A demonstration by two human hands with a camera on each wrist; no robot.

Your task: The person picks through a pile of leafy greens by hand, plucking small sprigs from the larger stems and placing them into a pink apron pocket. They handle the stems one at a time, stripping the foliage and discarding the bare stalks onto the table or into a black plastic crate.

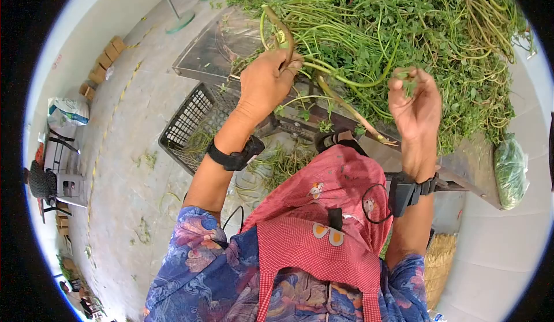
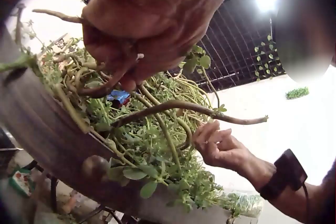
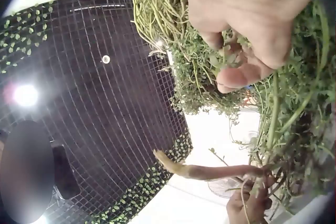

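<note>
My left hand (image 1: 264, 81) grips a small bunch of long green stems near the table's edge. A thick brownish stem (image 1: 284, 29) bends up out of that grip, and a paler one (image 1: 360, 120) runs down to the right with a ragged root end. In the left wrist view, curled fingers hide part of the bunch. Off to the right, my right hand (image 1: 420, 105) is raised with curled fingers, and a few green leaves (image 1: 408, 82) are pinched at its fingertips. Both hands are at the near side of a large heap of leafy stems (image 1: 450, 51).
The heap covers much of a metal table (image 1: 210, 48). On the floor left of my legs is a black plastic basket (image 1: 184, 127), with loose greens (image 1: 294, 163) beside it. A plastic bag of greens (image 1: 510, 175) sits at the table's right corner. Cardboard boxes (image 1: 104, 62) line the far wall.
</note>
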